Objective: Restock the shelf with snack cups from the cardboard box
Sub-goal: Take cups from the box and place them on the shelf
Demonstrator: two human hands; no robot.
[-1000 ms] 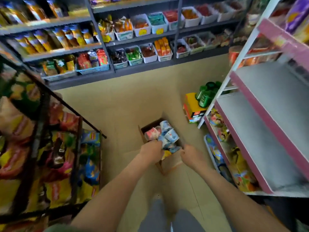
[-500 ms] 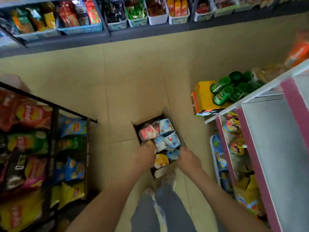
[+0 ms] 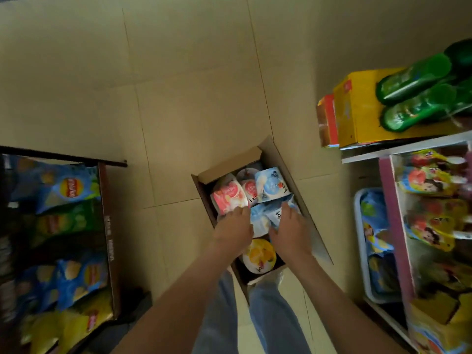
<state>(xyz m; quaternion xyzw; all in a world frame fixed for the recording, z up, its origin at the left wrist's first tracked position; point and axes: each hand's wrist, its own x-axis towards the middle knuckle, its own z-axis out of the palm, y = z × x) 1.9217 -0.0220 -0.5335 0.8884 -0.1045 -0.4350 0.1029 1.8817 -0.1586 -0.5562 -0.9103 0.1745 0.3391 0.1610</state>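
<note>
- The yellow cup (image 3: 259, 255) is seen nearest, lying at the near end of the cardboard box (image 3: 310, 221) on the floor, between the two forearms.
- The left hand (image 3: 233, 229) is laid over the pink cup (image 3: 228, 196); its fingers are curled against the cup's near edge, but a closed grasp cannot be confirmed.
- The right hand (image 3: 290, 232) is pressed on the blue cups (image 3: 265, 215), fingers spread and bent; whether a cup is held cannot be told.
- Further cups (image 3: 270, 185) are packed toward the far end of the box.
- Risk: the cups are loosely heaped, so a two-handed lift could let one slip or tip back.
- Risk: the thin lids could be dented by fingertip pressure.
- Compared with half a second ago, the view has been tilted further down, and both hands have been moved deeper among the cups.
</note>
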